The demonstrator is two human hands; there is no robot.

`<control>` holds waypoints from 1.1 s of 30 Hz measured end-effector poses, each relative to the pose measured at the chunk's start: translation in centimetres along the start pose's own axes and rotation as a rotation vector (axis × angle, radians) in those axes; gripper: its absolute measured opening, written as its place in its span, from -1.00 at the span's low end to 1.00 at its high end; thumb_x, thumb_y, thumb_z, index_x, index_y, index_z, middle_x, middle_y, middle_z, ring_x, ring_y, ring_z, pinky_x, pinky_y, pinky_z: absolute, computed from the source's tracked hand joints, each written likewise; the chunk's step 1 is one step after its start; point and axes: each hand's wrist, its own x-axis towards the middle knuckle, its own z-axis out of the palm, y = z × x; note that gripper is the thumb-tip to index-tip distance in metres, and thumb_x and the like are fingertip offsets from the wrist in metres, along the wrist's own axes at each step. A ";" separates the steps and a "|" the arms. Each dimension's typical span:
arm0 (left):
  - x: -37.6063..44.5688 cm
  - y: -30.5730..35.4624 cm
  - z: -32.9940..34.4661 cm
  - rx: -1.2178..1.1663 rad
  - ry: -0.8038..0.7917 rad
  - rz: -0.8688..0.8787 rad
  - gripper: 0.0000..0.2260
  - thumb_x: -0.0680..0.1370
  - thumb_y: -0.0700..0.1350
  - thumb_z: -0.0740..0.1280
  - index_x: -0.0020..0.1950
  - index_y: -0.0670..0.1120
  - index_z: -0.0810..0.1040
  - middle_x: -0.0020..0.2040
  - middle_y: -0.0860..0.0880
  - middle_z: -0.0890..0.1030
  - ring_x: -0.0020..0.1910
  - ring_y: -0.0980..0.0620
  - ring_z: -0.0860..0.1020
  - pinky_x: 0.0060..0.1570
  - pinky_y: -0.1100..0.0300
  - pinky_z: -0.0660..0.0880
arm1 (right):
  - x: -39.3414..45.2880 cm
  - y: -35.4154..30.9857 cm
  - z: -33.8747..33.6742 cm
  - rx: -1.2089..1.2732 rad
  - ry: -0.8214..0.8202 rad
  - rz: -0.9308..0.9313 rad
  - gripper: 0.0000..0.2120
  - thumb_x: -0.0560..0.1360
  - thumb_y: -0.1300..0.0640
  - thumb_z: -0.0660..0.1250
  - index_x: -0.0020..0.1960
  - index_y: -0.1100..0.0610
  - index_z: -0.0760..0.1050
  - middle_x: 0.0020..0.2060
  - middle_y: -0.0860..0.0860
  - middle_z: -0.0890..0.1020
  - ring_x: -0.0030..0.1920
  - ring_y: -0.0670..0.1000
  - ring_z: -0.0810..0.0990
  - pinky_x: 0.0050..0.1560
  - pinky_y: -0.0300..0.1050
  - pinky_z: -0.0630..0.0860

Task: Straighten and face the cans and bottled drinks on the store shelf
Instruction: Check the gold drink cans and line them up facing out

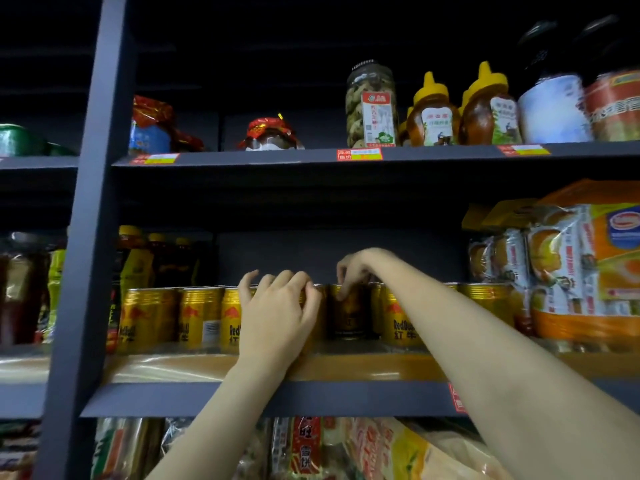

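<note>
- Cans: a row of gold cans stands along the front edge of the middle shelf, from near the left upright to the snack packs at the right end.
- Facing: three cans at the left stand upright and level; one shows its barcode side, so its label seems not yet turned forward. A can right of centre shows its logo to the front.
- Dark can: set back from the front row, in shadow; label unreadable.
- Left hand: fingers curled over the top rim of a front can, gripping it; the can itself is mostly hidden behind the hand.
- Right hand: fingertips pinch the top rim of the dark can.
- Bottles: stand behind the left cans; their facing cannot be told.
- Judgement: work is partway. The centre gap needs the dark can drawn forward, and the barcode can wants turning.
</note>
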 end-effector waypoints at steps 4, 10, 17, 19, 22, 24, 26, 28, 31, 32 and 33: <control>0.0 0.0 0.0 -0.011 -0.008 -0.003 -0.60 0.53 0.04 -0.04 -0.12 -0.03 0.58 -0.20 0.04 0.60 -0.17 0.01 0.55 0.21 0.04 0.14 | -1.4 0.5 -0.5 0.097 -0.005 -0.041 -0.34 0.42 -0.02 0.45 0.43 0.12 0.29 0.37 0.14 0.39 0.08 0.04 0.47 -0.04 -0.13 0.49; -0.1 0.0 -0.4 -0.015 -0.031 -0.006 -0.59 0.53 0.04 -0.05 -0.11 -0.05 0.57 -0.21 0.02 0.59 -0.16 -0.03 0.55 0.22 0.03 0.13 | -4.4 0.4 -0.2 0.163 0.201 -0.134 -0.40 0.38 0.08 0.50 0.34 0.10 0.35 0.30 0.05 0.40 0.24 0.07 0.41 0.07 -0.10 0.43; -0.2 0.3 -1.6 -0.178 0.077 -0.001 -0.66 0.52 -0.03 0.04 0.03 -0.11 0.56 0.04 -0.07 0.55 0.11 -0.02 0.48 0.35 0.14 0.05 | -14.3 2.4 -0.1 0.716 0.732 -0.294 -0.55 0.36 0.12 0.52 0.15 0.05 0.39 0.13 -0.05 0.46 0.15 -0.06 0.43 0.02 -0.19 0.43; -0.9 1.2 -2.8 -0.360 0.075 -0.010 -0.68 0.54 -0.03 0.09 0.16 -0.11 0.51 0.15 -0.05 0.50 0.21 0.07 0.39 0.39 0.14 0.11 | -17.6 2.9 1.5 0.882 0.803 -0.334 -0.61 0.36 0.12 0.51 0.07 -0.01 0.40 0.12 -0.08 0.48 0.10 -0.12 0.47 -0.04 -0.27 0.44; -2.7 4.2 -5.4 -0.874 -0.090 -0.195 -0.69 0.57 0.06 0.22 0.29 0.01 0.40 0.24 0.05 0.45 0.21 0.19 0.43 0.20 0.30 0.40 | -21.7 3.4 4.3 1.263 0.781 -0.376 -0.57 0.30 0.15 0.50 0.07 -0.04 0.40 0.09 -0.06 0.55 0.10 -0.10 0.55 -0.07 -0.24 0.56; -3.2 6.1 -6.7 -1.250 -0.323 -0.399 -0.52 0.45 0.15 0.23 0.32 -0.02 0.38 0.22 0.01 0.52 0.12 0.12 0.55 0.03 0.24 0.54 | -23.3 3.5 6.0 1.532 0.689 -0.404 -0.47 0.22 0.15 0.47 0.14 0.03 0.39 0.08 0.01 0.59 0.10 -0.01 0.61 -0.05 -0.17 0.60; -3.2 7.1 -7.2 -1.476 -0.554 -0.548 -0.46 0.41 0.16 0.23 0.29 -0.11 0.43 0.12 -0.09 0.62 0.03 0.05 0.63 -0.05 0.16 0.59 | -24.2 3.6 7.1 1.638 0.636 -0.416 -0.42 0.18 0.14 0.48 0.16 0.06 0.39 0.07 0.03 0.61 0.10 0.01 0.62 -0.05 -0.14 0.60; -3.1 7.3 -7.6 -1.597 -0.642 -0.597 -0.52 0.44 0.12 0.24 0.26 -0.12 0.46 0.06 -0.13 0.65 0.01 -0.01 0.64 -0.04 0.19 0.59 | -24.8 3.5 7.5 1.617 0.625 -0.413 -0.40 0.17 0.14 0.49 0.18 0.04 0.40 0.08 0.00 0.61 0.10 -0.02 0.62 -0.06 -0.17 0.59; -3.2 7.2 -7.6 -1.708 -0.624 -0.644 -0.61 0.45 0.03 0.29 0.23 -0.09 0.47 0.08 -0.11 0.64 0.04 -0.01 0.63 -0.05 0.26 0.57 | -25.1 3.5 7.9 1.485 0.620 -0.322 -0.41 0.21 0.17 0.47 0.21 -0.03 0.40 0.15 -0.06 0.56 0.13 -0.05 0.59 0.00 -0.15 0.58; -3.2 7.2 -7.5 -1.687 -0.593 -0.629 -0.60 0.44 0.00 0.31 0.25 -0.09 0.46 0.10 -0.11 0.62 0.04 -0.01 0.63 -0.06 0.25 0.57 | -25.1 3.6 8.1 1.440 0.598 -0.277 -0.40 0.21 0.17 0.48 0.21 -0.03 0.39 0.17 -0.06 0.55 0.13 -0.03 0.59 0.04 -0.10 0.58; -3.0 7.2 -7.5 -1.627 -0.545 -0.584 -0.58 0.45 -0.04 0.33 0.28 -0.09 0.45 0.12 -0.09 0.60 0.04 0.02 0.62 -0.09 0.25 0.58 | -25.0 3.6 8.3 1.437 0.565 -0.239 -0.38 0.21 0.19 0.48 0.23 0.02 0.38 0.19 -0.02 0.55 0.13 0.02 0.60 0.07 -0.04 0.58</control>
